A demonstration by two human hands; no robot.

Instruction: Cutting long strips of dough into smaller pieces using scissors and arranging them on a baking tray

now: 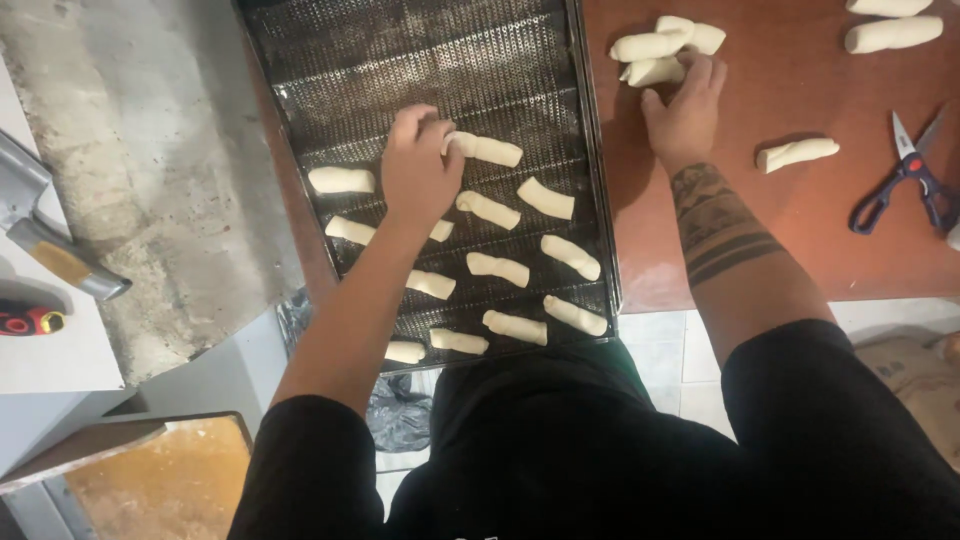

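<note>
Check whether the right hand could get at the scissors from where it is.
Probably yes: the right hand rests on the dough pile, and only bare red table and one dough piece lie before the scissors.

One package only: a tan sack (915, 385) is lying on the tiled floor (670, 350) below the bench's (800, 250) near right edge, soft and bulging, with faint dark printing on it too small to make out. No labels, signs or screens are showing anywhere else.
</note>
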